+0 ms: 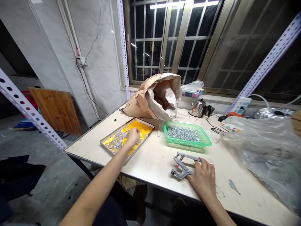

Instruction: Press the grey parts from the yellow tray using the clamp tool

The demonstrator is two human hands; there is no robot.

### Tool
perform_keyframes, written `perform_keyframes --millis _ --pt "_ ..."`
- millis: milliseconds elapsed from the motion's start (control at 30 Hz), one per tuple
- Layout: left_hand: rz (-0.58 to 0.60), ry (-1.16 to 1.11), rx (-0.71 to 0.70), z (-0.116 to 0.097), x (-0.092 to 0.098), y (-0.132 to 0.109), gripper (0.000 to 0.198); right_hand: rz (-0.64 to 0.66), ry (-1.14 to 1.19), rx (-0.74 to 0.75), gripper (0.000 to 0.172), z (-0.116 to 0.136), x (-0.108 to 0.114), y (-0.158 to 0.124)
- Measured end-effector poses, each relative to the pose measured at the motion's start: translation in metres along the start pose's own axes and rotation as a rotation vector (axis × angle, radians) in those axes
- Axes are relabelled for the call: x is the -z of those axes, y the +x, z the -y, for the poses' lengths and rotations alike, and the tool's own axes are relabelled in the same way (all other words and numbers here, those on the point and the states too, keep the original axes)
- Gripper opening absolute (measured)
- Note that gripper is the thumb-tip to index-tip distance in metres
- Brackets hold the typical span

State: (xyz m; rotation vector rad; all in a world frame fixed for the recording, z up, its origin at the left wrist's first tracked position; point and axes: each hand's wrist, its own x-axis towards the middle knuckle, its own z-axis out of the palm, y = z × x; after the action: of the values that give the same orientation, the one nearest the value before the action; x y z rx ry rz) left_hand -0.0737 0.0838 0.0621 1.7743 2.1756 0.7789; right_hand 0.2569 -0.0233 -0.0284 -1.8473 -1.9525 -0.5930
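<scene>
My left hand (133, 136) is closed over a shallow tray (147, 135) lined with yellow. Many small silvery metal pins or rods (116, 141) lie scattered in it; whatever my fingers hold, if anything, is hidden. My right hand (204, 175) is wrapped round the handles of grey metal pliers (184, 172) near the table's front edge. Their jaws stand apart and point left, with a spring and a small red part between them. Behind the pliers sits a green plastic basket (205, 139), holding a bed of similar small metal pieces (182, 134).
A large brown paper sack (141, 102) lies at the back of the pale table (150, 166), mouth open. Right of it are a metal kettle (198, 108) and cables. Clear plastic bags (270, 150) cover the right side. Perforated metal posts (35, 113) flank the table.
</scene>
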Motion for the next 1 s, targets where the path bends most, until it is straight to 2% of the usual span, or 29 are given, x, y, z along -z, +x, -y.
perform_keyframes --millis 67,167,300,433,500,567,633,700,767,867,1000 --pt "0.059 0.087 0.007 0.038 0.018 0.0 0.021 0.001 0.016 0.009 0.052 0.001 -0.002 0.001" --pt "0.167 0.132 -0.076 0.065 0.028 0.0 0.027 0.003 0.029 0.017 0.05 0.002 -0.003 0.001" --pt "0.245 0.174 -0.135 0.07 0.022 0.005 0.022 0.012 0.013 0.018 0.052 0.002 0.0 0.001" --pt "0.229 0.194 -0.139 0.071 0.03 0.006 0.015 0.014 -0.014 0.038 0.047 0.002 0.005 0.001" --pt "0.163 0.144 -0.148 0.066 0.035 -0.003 0.009 -0.005 -0.008 0.059 0.046 0.004 0.009 0.003" --pt "0.09 -0.07 -0.16 0.05 0.03 -0.021 0.009 -0.034 0.004 0.09 0.043 0.008 0.016 0.009" --pt "0.103 -0.41 -0.172 0.027 0.013 -0.047 0.013 -0.057 0.012 0.115 0.04 0.015 0.026 0.016" --pt "0.22 -0.693 -0.185 0.0 -0.013 -0.078 0.02 -0.045 0.019 0.126 0.039 0.024 0.035 0.024" --pt "0.273 -0.857 -0.173 -0.022 -0.04 -0.105 0.044 -0.024 0.03 0.138 0.039 0.032 0.041 0.029" --pt "0.312 -0.953 -0.104 -0.04 -0.07 -0.131 0.065 -0.025 0.052 0.14 0.038 0.039 0.042 0.032" --pt "0.352 -0.949 -0.056 -0.044 -0.081 -0.138 0.074 -0.056 0.078 0.108 0.038 0.04 0.037 0.028"
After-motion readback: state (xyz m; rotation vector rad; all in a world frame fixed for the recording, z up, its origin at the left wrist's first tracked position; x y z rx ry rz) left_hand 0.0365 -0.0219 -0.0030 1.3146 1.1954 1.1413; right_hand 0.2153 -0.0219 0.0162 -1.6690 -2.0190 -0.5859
